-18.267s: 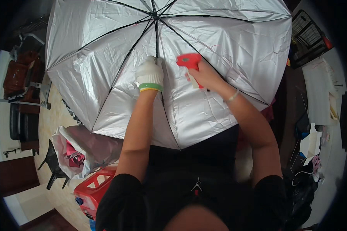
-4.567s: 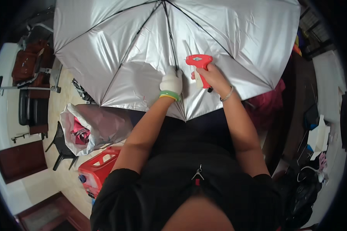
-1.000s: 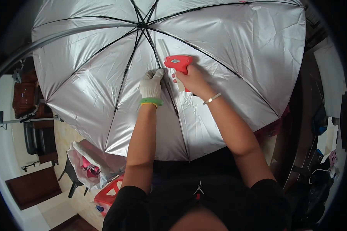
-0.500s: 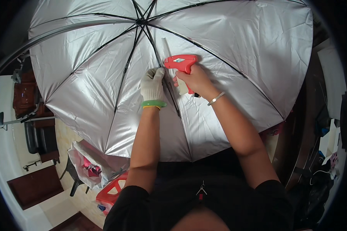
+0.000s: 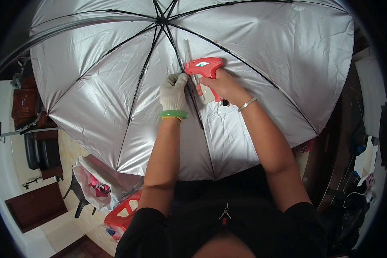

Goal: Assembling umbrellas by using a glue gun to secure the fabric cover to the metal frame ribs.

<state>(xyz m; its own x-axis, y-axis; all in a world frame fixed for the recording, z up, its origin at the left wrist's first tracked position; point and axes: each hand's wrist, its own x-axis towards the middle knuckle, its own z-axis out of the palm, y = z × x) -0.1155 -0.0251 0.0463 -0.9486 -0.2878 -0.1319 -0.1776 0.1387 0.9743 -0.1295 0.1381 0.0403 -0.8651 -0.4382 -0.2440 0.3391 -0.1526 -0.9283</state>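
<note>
An opened umbrella [image 5: 262,120] fills most of the view, its silver inner side facing me. Black ribs spread from the hub [image 5: 161,21] near the top. My left hand [image 5: 173,93], in a white knit glove with a green bangle at the wrist, is closed on one umbrella rib [image 5: 196,107] at its joint. Wrapped round the handle of a red and white tagging gun [image 5: 207,66] is my bare right hand [image 5: 225,88]. The gun's nose points left and meets the rib just beside the gloved fingertips. A clear strip stands up from its top. The needle tip cannot be made out.
The curved umbrella shaft [image 5: 73,26] runs from the hub to the left rim. At lower left are a white bag [image 5: 92,172] with pink cloth inside and a red plastic stool [image 5: 122,215]. A black seat [image 5: 43,150] stands farther left; assorted items lie at the right edge.
The whole view has shifted slightly. Both hands keep their holds, and the tagging gun's nose stays by the rib joint with little visible movement.
</note>
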